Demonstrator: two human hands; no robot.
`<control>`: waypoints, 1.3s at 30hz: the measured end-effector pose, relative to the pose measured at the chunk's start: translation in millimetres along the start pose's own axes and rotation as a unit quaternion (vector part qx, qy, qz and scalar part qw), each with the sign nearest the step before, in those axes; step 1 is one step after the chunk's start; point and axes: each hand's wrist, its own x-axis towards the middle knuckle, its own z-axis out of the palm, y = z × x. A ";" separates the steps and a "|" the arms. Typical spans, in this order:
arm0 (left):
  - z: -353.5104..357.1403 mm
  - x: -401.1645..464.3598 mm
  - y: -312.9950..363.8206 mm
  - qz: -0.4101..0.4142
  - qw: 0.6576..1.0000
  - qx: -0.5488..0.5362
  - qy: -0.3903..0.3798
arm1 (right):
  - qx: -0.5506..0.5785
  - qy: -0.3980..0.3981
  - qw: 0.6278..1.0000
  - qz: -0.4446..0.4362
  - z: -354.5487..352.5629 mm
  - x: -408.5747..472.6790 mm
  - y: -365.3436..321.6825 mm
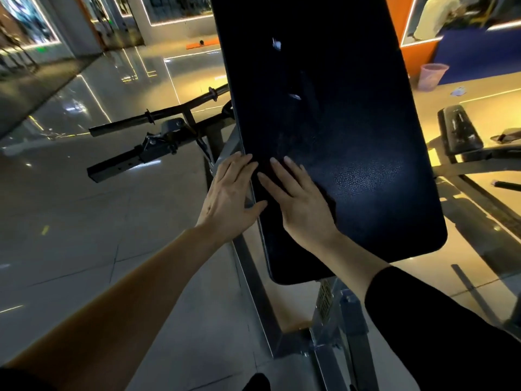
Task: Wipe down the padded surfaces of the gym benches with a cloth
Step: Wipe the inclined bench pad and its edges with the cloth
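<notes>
A long black padded bench pad point(338, 131) runs away from me on a grey steel frame point(253, 266). My left hand point(228, 198) lies with straight fingers on the pad's left edge, its thumb against the side of the pad. My right hand point(298, 198) presses flat on the pad just beside it, fingers spread. A darker patch point(328, 206) shows under the right palm; I cannot tell whether it is a cloth. Two small pale tears point(294, 96) mark the pad farther up.
Black bars and handles of a machine point(158, 128) stick out at the left of the bench. A second black padded bench point(459, 131) stands at the right. A pink bin point(432, 76) sits by a blue and orange wall. Glossy tiled floor point(98, 235) lies around.
</notes>
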 end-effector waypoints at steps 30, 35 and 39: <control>-8.8 163.6 -97.1 0.117 0.988 -0.029 0.101 | -0.021 0.065 0.970 0.233 -18.4 158.4 47.2; -2.5 164.0 -101.0 0.135 0.982 -0.039 0.129 | -0.048 0.106 0.964 0.240 0.2 178.4 29.6; -0.8 168.2 -106.4 0.149 0.978 -0.052 0.133 | -0.071 0.001 0.983 0.167 -15.2 130.6 21.5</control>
